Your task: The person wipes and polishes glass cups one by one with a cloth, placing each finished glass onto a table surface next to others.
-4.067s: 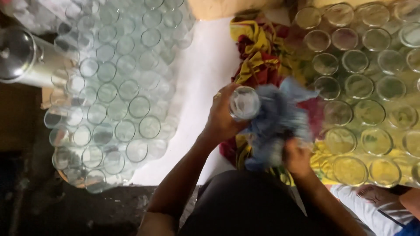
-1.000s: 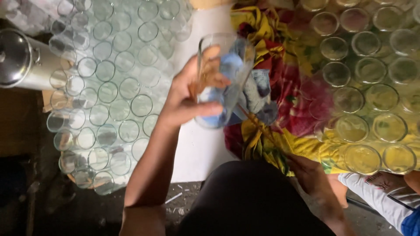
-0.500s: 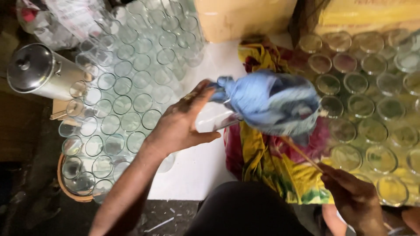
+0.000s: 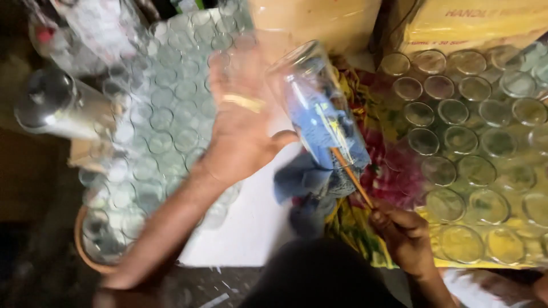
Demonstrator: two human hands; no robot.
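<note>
While the left hand (image 4: 242, 122) grips a clear drinking glass (image 4: 317, 102) tilted mouth-down toward the lap, the right hand (image 4: 402, 231), closed on a thin wooden stick (image 4: 351, 178), pokes blue cloth (image 4: 319, 137) up along the glass's long axis.

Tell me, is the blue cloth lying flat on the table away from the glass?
No, the blue cloth is stuffed inside the clear glass held by the left hand, while the right hand pushes a thin stick into it.
</note>
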